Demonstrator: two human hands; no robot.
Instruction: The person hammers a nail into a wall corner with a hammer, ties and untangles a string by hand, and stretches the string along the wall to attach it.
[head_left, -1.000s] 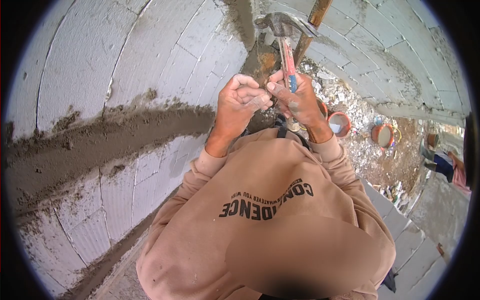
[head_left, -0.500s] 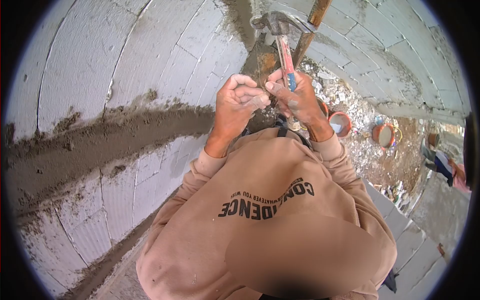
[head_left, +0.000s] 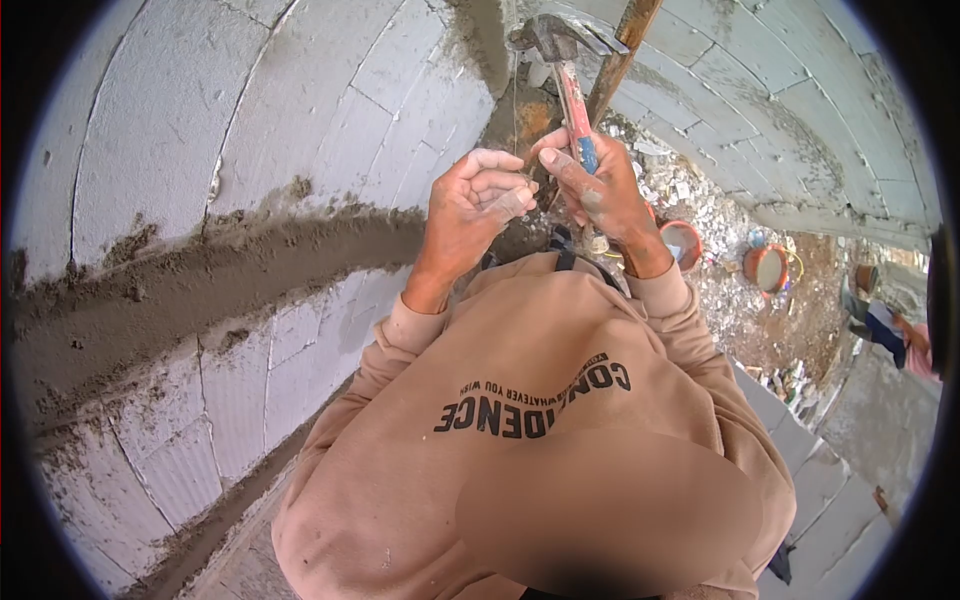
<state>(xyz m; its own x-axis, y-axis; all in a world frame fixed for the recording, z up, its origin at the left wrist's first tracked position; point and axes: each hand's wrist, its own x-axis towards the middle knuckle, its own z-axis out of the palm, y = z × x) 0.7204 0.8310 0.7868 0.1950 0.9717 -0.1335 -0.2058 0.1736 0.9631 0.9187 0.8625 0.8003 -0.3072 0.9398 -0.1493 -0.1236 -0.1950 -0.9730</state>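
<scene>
My left hand [head_left: 478,200] is in front of my chest, its thumb and fingers pinched on the end of a thin string [head_left: 515,110]. The string runs up from the fingertips toward the wall corner. My right hand [head_left: 598,185] is close beside it, fingers curled around the red and blue handle of a claw hammer [head_left: 574,105]. The hammer head points up, away from my body. Whether the right fingertips also touch the string is too small to tell.
A block wall [head_left: 330,120] with a wet mortar band [head_left: 220,260] stands at the left, another block wall [head_left: 780,130] at the upper right. A wooden post [head_left: 612,75] rises behind the hammer. Orange buckets [head_left: 768,270] stand on rubble. Another person [head_left: 900,338] is at the far right.
My right hand has moved slightly right, widening the gap to the left fingertips, and the hammer has tilted a little. My left hand has shifted slightly left and stays pinched.
</scene>
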